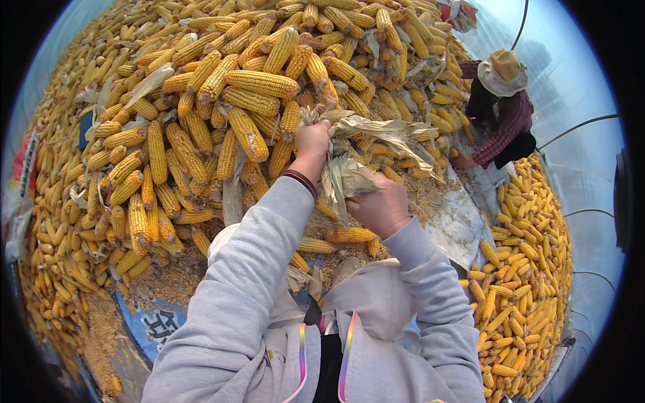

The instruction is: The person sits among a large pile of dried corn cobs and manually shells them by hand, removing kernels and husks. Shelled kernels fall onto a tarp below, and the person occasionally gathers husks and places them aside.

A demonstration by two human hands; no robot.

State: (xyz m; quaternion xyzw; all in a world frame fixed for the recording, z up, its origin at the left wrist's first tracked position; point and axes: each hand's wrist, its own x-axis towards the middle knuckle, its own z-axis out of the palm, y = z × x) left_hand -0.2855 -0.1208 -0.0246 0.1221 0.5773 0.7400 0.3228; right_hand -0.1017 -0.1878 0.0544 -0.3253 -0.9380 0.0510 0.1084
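Observation:
My left hand [311, 145], with a black and red band at the wrist, is closed around the upper end of a bundle of dry corn husks [347, 179]. Lower and to the right, my right hand [382, 204] grips the same bundle's lower leaves. Long loose husk leaves [390, 133] spread out to the right above my right hand. Whether an ear sits inside the husks is hidden. Just left of my left hand lie bare yellow corn ears [247, 133] on the pile. Below my right hand, another corn ear [350, 234] rests on loose kernels.
A large heap of corn ears [166, 146] rises ahead and to the left. Another heap [524, 302] lies at right, beside a pale sheet [453, 221]. A person in a hat [504, 75] bends at the heap's right side. A dark blue object [86, 131] lies among the ears.

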